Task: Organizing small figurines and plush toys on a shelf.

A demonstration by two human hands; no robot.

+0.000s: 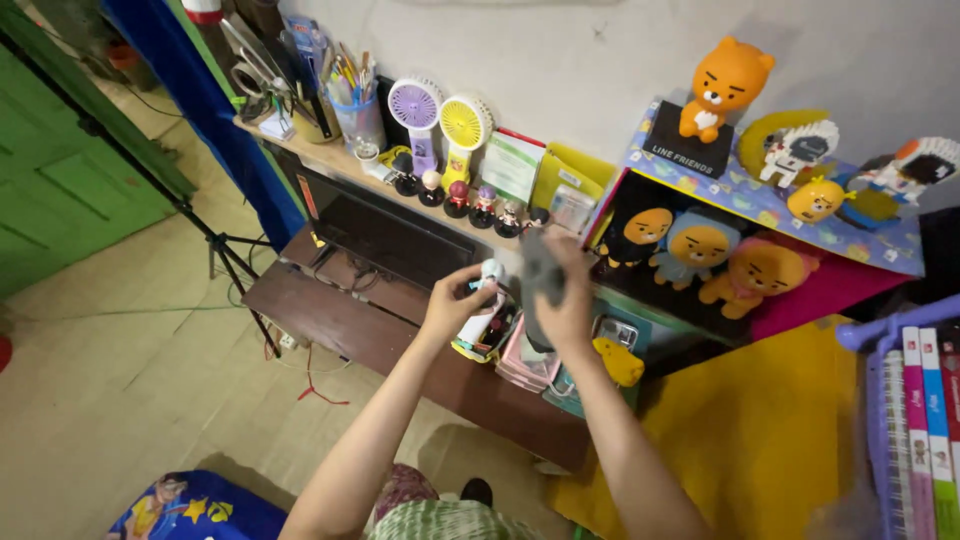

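Note:
My left hand [455, 300] is raised over the low brown table [330, 325] and pinches a small white figurine [490, 270] between thumb and fingers. My right hand [565, 295] is beside it, gripping a grey cloth [540, 268] that is blurred. The two hands are close together, the cloth right next to the figurine. Just below them lie a pink box [525, 365], a small yellow toy [618, 362] and a colourful packet [485, 335].
A dark monitor [385, 235] stands under a shelf with several small figurines [470, 200], two handheld fans [440, 115] and a pen cup [355, 115]. Orange plush toys [700, 250] fill a box at right. A tripod [215, 245] stands left; books [925, 420] at far right.

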